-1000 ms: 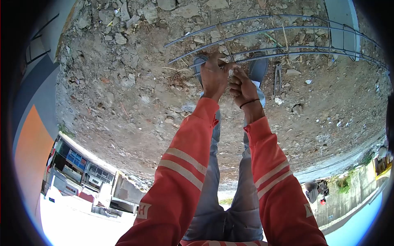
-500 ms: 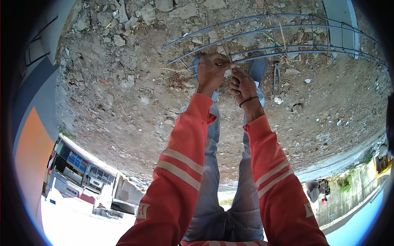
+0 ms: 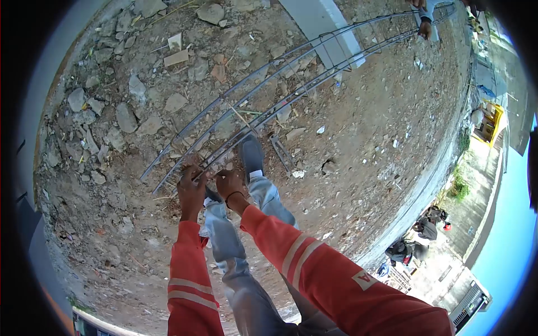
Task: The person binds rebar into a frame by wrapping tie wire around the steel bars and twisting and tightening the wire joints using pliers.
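Observation:
A long cage of steel reinforcing bars [image 3: 305, 88], with stirrups along it, stretches from lower left to upper right above the ground. My left hand [image 3: 191, 189] is closed at the near end of the bars, fingers bent in a pinch. Close beside it, my right hand [image 3: 230, 183] is closed too, its fingertips turned toward the left hand at the lowest bar. What lies between the fingers is too small to make out. A pair of pincers [image 3: 280, 152] lies on the dirt, right of my shoe [image 3: 251, 155].
Broken stones [image 3: 126, 116] and rubble cover the ground at left. A grey concrete slab [image 3: 330, 33] passes beneath the cage. Another person's hand [image 3: 425, 29] is by the cage's far end. Dark bags [image 3: 406, 251] sit along the wall at right.
The view has swung to the right, bringing the cage's far end and another person's hand into sight. My hands stay close together at the near bar ends.

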`<state>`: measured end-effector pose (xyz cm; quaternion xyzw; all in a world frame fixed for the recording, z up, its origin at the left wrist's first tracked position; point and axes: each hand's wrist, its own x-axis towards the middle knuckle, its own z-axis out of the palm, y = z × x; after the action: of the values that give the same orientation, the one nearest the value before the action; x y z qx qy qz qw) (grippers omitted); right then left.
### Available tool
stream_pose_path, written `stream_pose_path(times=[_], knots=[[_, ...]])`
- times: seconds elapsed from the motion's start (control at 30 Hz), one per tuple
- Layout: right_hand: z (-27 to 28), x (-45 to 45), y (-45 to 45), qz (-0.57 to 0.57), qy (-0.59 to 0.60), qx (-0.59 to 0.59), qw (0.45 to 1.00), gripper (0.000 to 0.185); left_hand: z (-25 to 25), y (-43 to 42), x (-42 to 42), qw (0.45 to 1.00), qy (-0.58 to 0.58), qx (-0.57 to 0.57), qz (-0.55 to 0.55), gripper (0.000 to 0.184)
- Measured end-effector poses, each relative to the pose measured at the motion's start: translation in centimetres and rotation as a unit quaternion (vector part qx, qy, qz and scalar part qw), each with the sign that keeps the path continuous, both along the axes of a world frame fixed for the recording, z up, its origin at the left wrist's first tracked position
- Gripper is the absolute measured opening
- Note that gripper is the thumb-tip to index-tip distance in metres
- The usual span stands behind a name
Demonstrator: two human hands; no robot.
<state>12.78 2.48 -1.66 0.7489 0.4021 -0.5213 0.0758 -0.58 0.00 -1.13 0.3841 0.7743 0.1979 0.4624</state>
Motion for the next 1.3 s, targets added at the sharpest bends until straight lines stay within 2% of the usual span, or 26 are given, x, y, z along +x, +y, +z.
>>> stream_pose_path(times=[0.07,0.1,0.17,0.2,0.23,0.27,0.3,0.33,0.37,0.4,0.43,0.47,0.57,0.63,0.73,0.8,0.87,1.0,1.03,1.13,1.2,1.23,1.3], knots=[[-2.2,0.2,0.4,0.253,-0.017,-0.048,0.966,0.033,1.1,0.7,0.3,1.0,0.024,-0.018,-0.008,0.047],[-3.0,0.6,0.1,0.251,-0.029,-0.036,0.967,0.033,1.7,1.1,0.7,1.0,0.016,-0.003,-0.009,0.047],[-4.0,1.3,-0.7,0.36,0.004,-0.103,0.927,0.036,2.4,1.5,0.9,0.999,0.026,-0.025,-0.005,0.048],[-4.2,2.1,-1.1,0.36,0.0,-0.097,0.928,0.036,1.8,0.8,0.8,0.999,0.026,-0.019,-0.005,0.048],[-4.1,3.2,-1.5,0.505,0.008,-0.058,0.861,0.028,0.6,-0.3,0.6,0.998,0.046,0.026,-0.024,0.046],[-3.9,4.3,-1.2,0.638,0.012,-0.018,0.77,0.022,-0.2,-0.4,0.6,0.995,0.065,0.071,-0.042,0.045],[-3.5,5.0,-0.8,0.68,0.026,-0.037,0.732,0.022,0.1,0.1,0.4,0.994,0.064,0.073,-0.042,0.045],[-3.1,5.3,-0.6,0.679,0.025,-0.036,0.732,0.022,0.6,0.4,0.0,0.996,0.033,0.053,-0.066,0.042],[-3.6,6.1,-1.4,0.533,-0.001,-0.064,0.843,0.027,0.9,0.8,-0.2,0.995,0.001,0.034,-0.089,0.039],[-4.0,7.0,-2.3,0.369,-0.027,-0.088,0.925,0.033,0.8,0.7,-0.4,0.995,-0.002,0.037,-0.089,0.039],[-4.5,8.1,-2.7,0.283,-0.044,-0.098,0.953,0.036,0.4,0.5,-0.7,0.994,0.008,0.036,-0.099,0.035],[-4.5,9.0,-2.7,0.192,-0.06,-0.099,0.975,0.039,0.0,0.5,-0.7,0.993,0.018,0.036,-0.108,0.031],[-2.7,11.9,-1.5,0.216,-0.106,-0.068,0.968,0.029,-1.4,0.1,-0.9,0.995,0.014,0.029,-0.09,0.027],[-1.8,13.2,-1.3,0.093,-0.121,-0.087,0.984,0.034,-1.6,0.2,-0.5,0.996,0.031,0.021,-0.085,0.025],[-0.5,14.5,0.7,0.101,-0.148,-0.103,0.978,0.035,-1.7,-0.2,-0.5,0.993,0.072,0.013,-0.091,0.025],[-1.1,16.0,1.3,0.135,-0.147,-0.072,0.977,0.035,-1.6,0.2,-0.4,0.99,0.095,0.013,-0.1,0.026],[-0.4,17.1,2.9,0.105,-0.195,-0.047,0.974,0.032,-1.2,0.4,-0.1,0.987,0.111,-0.001,-0.114,0.027],[-3.6,21.9,3.3,0.13,-0.249,-0.028,0.959,0.04,1.4,0.6,1.5,0.965,0.24,0.06,-0.091,0.034],[-3.4,22.6,3.8,0.133,-0.249,-0.004,0.959,0.043,2.3,-0.2,1.8,0.961,0.256,0.043,-0.098,0.034],[-4.9,25.5,4.4,0.165,-0.254,-0.006,0.953,0.037,3.0,-2.1,3.3,0.974,0.216,0.055,-0.048,0.035],[-7.0,27.2,4.2,0.179,-0.243,0.019,0.953,0.032,3.2,-5.4,4.7,0.992,0.126,0.007,-0.008,0.036],[-7.5,27.4,4.5,0.178,-0.24,0.015,0.954,0.032,3.7,-6.5,5.5,0.992,0.128,0.004,-0.01,0.036],[-9.0,27.5,5.1,0.217,-0.197,0.095,0.951,0.032,4.5,-8.8,7.3,0.994,0.085,-0.07,0.007,0.035]])
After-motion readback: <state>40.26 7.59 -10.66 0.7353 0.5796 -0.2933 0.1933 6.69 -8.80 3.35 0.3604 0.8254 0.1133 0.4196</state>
